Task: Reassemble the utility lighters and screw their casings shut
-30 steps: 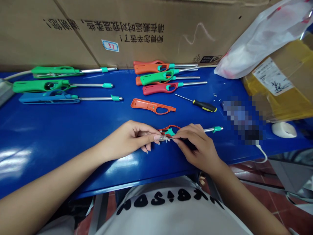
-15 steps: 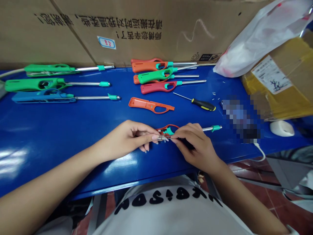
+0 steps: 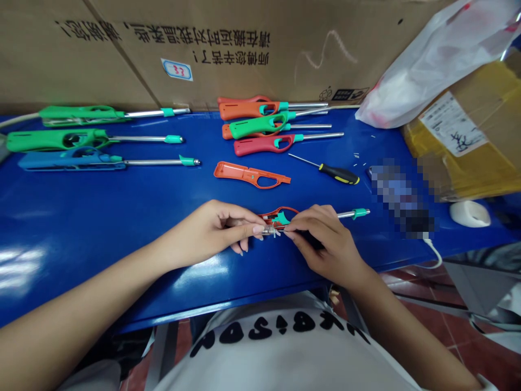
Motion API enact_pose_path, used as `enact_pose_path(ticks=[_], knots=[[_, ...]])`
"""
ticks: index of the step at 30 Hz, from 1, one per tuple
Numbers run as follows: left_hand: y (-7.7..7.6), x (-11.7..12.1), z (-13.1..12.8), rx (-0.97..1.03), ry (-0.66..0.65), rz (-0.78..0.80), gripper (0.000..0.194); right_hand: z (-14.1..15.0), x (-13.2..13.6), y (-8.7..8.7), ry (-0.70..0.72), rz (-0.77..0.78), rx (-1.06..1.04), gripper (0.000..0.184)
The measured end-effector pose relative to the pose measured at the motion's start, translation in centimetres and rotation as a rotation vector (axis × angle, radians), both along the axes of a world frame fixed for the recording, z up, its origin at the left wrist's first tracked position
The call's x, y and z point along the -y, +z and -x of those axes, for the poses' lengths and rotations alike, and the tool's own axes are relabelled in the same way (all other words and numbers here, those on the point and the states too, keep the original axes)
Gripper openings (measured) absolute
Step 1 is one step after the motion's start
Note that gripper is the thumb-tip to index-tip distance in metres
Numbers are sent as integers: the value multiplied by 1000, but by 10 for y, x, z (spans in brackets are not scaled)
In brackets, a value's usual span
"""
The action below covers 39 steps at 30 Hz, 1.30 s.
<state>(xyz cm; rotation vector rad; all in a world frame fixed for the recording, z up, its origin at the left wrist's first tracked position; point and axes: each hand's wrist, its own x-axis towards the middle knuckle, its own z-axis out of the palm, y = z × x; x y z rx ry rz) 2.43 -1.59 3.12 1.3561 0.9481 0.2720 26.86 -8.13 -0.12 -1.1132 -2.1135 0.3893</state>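
My left hand point(image 3: 222, 228) pinches a small clear gas tank point(image 3: 268, 231) between thumb and finger, a short white bit sticking out at its right end. Thumb and fingertips of my right hand point(image 3: 325, 241) close together at that same end; what they grip is hidden. Just behind the fingertips lies an opened orange lighter body point(image 3: 285, 209) with a turquoise trigger point(image 3: 280, 219) inside. Its metal barrel point(image 3: 345, 215) reaches out to the right past my right hand, ending in a turquoise tip point(image 3: 361, 214). Farther back rests a loose orange half shell point(image 3: 252, 175).
A yellow-black screwdriver point(image 3: 337, 174) lies right of the shell. Several long lighters, such as a red one point(image 3: 264, 145) and a blue one point(image 3: 73, 161), line the back before a cardboard box point(image 3: 195, 32). At right are a blurred-out phone point(image 3: 399, 195) and a white tape roll point(image 3: 470, 214).
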Motion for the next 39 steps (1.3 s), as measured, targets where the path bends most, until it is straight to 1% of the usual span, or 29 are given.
enact_pose_path(ticks=[23, 39], knots=[[0, 3, -2, -17, -7, -36, 24, -1, -1, 1, 7, 13, 5, 10], [0, 5, -5, 2, 22, -27, 19, 0, -2, 1, 4, 4, 3, 10]])
